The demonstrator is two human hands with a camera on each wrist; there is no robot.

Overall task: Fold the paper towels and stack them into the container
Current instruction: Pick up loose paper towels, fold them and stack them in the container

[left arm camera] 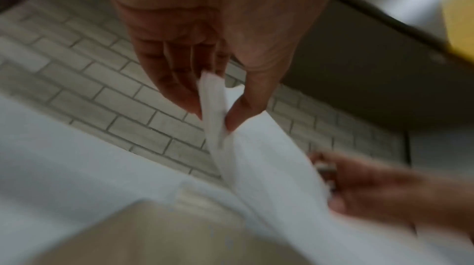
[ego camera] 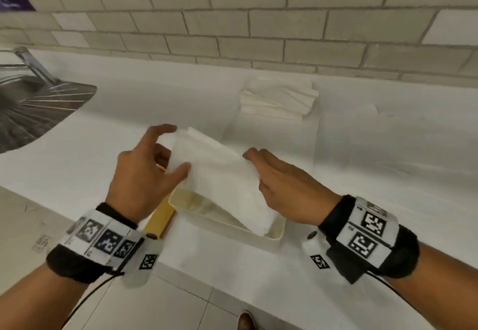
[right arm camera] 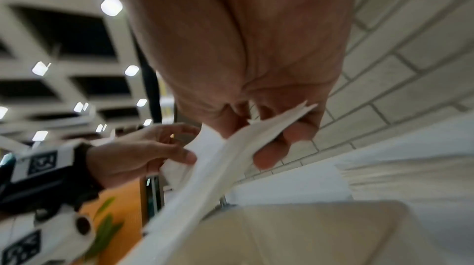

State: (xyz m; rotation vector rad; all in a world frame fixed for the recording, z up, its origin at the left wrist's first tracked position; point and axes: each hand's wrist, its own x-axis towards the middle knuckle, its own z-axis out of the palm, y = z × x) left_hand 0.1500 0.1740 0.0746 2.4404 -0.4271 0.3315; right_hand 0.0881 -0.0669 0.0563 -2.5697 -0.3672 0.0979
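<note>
My left hand (ego camera: 144,174) and right hand (ego camera: 287,187) each pinch an edge of a folded paper towel (ego camera: 222,179), slanting into the cream container (ego camera: 271,236) on the white worktop (ego camera: 362,161); best to lower it level, keeping the fold closed; unfolded towels (ego camera: 276,99) wait behind.

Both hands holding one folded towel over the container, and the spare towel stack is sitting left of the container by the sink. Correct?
Not quite. The towel stack lies behind and to the right of the container, near the tiled wall, not by the sink; the head view shows it. The rest holds: left hand and right hand pinch one folded towel over the container.
</note>
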